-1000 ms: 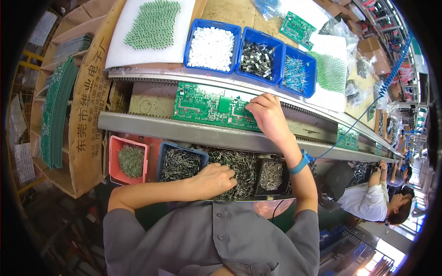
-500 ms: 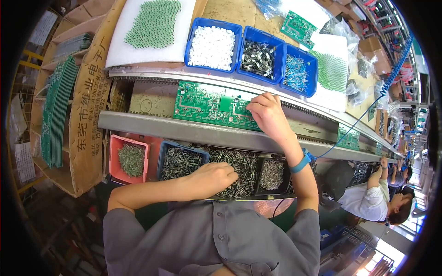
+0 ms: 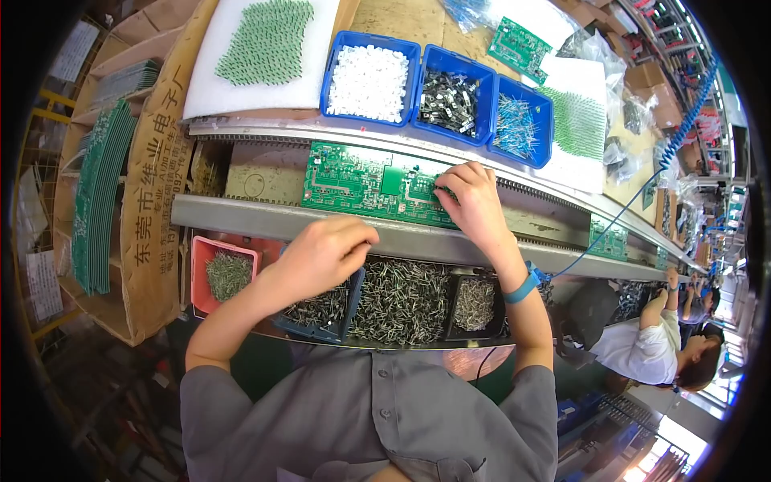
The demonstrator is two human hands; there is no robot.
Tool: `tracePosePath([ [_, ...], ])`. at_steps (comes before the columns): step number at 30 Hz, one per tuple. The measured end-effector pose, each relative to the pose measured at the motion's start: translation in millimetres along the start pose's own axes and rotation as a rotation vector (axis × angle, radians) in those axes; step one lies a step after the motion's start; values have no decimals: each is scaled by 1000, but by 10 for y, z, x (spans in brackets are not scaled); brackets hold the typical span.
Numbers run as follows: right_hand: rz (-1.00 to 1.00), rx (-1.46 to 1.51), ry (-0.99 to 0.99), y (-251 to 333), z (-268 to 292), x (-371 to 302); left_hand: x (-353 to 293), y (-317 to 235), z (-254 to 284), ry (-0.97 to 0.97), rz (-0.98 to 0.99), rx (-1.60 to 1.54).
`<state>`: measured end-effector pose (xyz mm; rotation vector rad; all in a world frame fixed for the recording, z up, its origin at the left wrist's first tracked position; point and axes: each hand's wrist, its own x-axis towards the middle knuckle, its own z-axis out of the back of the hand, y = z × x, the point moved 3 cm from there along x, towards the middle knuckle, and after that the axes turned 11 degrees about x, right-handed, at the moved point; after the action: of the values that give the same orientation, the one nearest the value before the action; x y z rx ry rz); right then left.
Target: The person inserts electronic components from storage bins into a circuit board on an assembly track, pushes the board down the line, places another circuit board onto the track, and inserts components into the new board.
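A green circuit board (image 3: 353, 181) lies in the conveyor track, with small parts on its face. At its right end my right hand (image 3: 472, 197), a blue strap round the wrist, has its fingers bent together at the board's surface; anything between them is hidden. My left hand (image 3: 325, 251) hovers over the near metal rail (image 3: 241, 215), thumb and fingertips pinched. Whatever that pinch holds is too small to make out. Below the left hand sits a dark blue bin (image 3: 321, 312) of small metal-legged parts, partly covered by the hand and forearm. Beside it is a heap of similar parts (image 3: 401, 305).
Along the far side stand blue bins of white parts (image 3: 369, 83), dark parts (image 3: 450, 100) and blue-leaded parts (image 3: 516, 124). A pink bin (image 3: 229, 273) is at near left, a small black bin (image 3: 474, 305) at near right. A cardboard rack (image 3: 148, 209) holds boards. Co-workers sit at right.
My left hand has risen from the heap of parts and moved left and away from me, over the rail. The right hand has barely shifted at the board.
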<state>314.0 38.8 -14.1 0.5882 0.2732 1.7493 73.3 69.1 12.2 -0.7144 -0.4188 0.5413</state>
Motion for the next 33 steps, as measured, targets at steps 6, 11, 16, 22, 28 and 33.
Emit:
tracePosePath([
  [6,-14,33,-31,3,-20,-17,39,224,67,-16,157,-65],
  [11,6,48,-74,-2,-44,-58,44,304,111,-62,192,-26],
  [16,15,46,-90,-6,-59,-58,49,339,143,-87,172,-12],
  [22,22,-28,-57,13,-49,-25,69,423,159,-104,190,27],
  [28,0,-21,-20,435,63,-99,163,551,164,-188,79,169],
  [33,48,287,358,943,-33,-539,206,655,165,-271,31,361],
])
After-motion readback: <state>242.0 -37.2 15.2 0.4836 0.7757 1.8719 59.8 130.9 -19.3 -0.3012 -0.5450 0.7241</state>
